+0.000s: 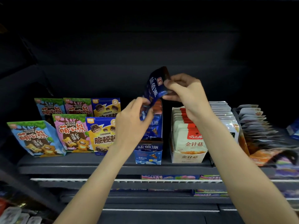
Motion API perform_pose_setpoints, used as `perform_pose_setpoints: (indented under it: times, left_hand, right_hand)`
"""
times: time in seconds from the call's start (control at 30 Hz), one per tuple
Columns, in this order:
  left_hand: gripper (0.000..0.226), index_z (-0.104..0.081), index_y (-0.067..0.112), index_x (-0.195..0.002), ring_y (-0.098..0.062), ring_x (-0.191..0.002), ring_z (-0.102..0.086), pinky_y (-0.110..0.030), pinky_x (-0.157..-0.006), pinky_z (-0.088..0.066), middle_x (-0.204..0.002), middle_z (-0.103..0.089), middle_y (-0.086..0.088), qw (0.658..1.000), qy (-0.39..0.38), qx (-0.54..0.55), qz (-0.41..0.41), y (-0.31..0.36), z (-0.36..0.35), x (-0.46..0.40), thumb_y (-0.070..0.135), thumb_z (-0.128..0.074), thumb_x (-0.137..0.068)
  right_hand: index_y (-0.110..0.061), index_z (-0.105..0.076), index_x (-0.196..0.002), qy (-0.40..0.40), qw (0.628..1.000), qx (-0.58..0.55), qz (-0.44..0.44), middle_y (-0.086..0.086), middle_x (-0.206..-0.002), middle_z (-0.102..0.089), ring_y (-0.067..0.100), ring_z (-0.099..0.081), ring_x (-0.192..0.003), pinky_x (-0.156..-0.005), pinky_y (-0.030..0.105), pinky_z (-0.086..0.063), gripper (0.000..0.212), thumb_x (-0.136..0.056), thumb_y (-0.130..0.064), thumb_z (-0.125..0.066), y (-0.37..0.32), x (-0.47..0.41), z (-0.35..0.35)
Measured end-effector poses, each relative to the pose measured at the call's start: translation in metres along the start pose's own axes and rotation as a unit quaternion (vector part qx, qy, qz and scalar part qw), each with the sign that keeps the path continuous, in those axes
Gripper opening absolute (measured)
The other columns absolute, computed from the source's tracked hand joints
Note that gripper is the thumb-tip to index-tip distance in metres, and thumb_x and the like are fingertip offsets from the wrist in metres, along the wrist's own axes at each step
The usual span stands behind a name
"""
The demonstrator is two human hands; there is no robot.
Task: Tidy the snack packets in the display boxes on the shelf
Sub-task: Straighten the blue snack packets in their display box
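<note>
Hands [184, 91] — blue packet [154, 88] between

This is a shop, a snack aisle by the look of it. A dark shelf [90, 160] carries goods faced out for sale: bear-print biscuit pouches [36, 139] set two deep, yellow-and-blue chocolate snack bags [101, 135], and open cardboard display boxes, a blue one [148, 153] and a white one [188, 156] packed with rows of identical sachets. A white price-label rail [72, 179] runs along the shelf edge below, with more packets [169, 177] on the lower tier.
</note>
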State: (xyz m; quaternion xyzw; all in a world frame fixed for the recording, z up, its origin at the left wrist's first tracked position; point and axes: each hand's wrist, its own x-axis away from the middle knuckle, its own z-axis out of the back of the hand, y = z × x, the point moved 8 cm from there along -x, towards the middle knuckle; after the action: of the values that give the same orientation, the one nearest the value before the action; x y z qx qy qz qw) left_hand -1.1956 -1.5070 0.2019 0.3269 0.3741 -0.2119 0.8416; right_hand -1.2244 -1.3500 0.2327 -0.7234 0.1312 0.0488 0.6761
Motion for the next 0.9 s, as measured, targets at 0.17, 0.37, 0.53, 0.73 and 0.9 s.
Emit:
perform_pose_setpoints:
  times: [0.17,0.37,0.53,0.73,0.9]
  left_hand:
    - [0.015,-0.063,0.008,-0.092,-0.010,-0.069,-0.062,-0.031,-0.055,-0.053,-0.088,-0.066,0.001,0.998,0.043,-0.010,-0.045,0.009,0.013,-0.005,0.023,-0.059,-0.092]
    - [0.008,-0.053,0.017,-0.088,-0.003,-0.078,-0.068,-0.018,-0.060,-0.050,-0.081,-0.071,0.007,0.911,-0.008,0.311,0.272,-0.041,0.011,0.005,0.016,-0.056,-0.095]
    - [0.002,-0.058,0.015,-0.095,-0.009,-0.078,-0.070,-0.018,-0.059,-0.050,-0.080,-0.074,0.003,0.866,-0.098,0.370,0.323,-0.043,0.007,0.017,0.015,-0.057,-0.093]
    - [0.002,-0.056,0.011,-0.094,-0.005,-0.073,-0.069,-0.014,-0.055,-0.050,-0.076,-0.074,0.004,0.852,-0.142,0.392,0.317,-0.028,0.004,0.027,0.011,-0.055,-0.092]
    - [0.008,-0.053,0.013,-0.091,-0.007,-0.082,-0.070,-0.018,-0.059,-0.054,-0.078,-0.074,0.004,0.851,-0.162,0.396,0.303,-0.017,0.006,0.029,0.019,-0.057,-0.088]
  right_hand:
    - [-0.007,-0.062,-0.089,-0.031,0.994,-0.101,-0.021,0.004,-0.082,-0.071,0.014,-0.071,-0.069,-0.059,0.020,-0.055,0.003,-0.091,-0.008,-0.060,-0.005,0.012,-0.014]
    - [-0.025,-0.065,-0.097,0.046,0.986,0.122,0.107,-0.008,-0.094,-0.069,0.007,-0.068,-0.088,-0.067,0.019,-0.054,0.009,-0.093,-0.018,-0.060,-0.004,0.036,0.016]
    - [-0.027,-0.066,-0.106,0.014,0.989,0.120,0.082,-0.011,-0.099,-0.070,0.004,-0.065,-0.092,-0.080,0.020,-0.053,0.022,-0.088,-0.015,-0.067,0.029,0.063,0.021]
    - [-0.023,-0.066,-0.100,0.010,1.000,0.009,0.013,-0.009,-0.083,-0.073,0.002,-0.067,-0.083,-0.062,0.015,-0.051,0.022,-0.087,-0.006,-0.065,0.048,0.076,0.020]
    - [-0.024,-0.066,-0.098,0.019,1.000,0.010,0.006,-0.007,-0.084,-0.073,0.004,-0.067,-0.083,-0.059,0.015,-0.050,0.022,-0.087,-0.005,-0.064,0.051,0.078,0.024]
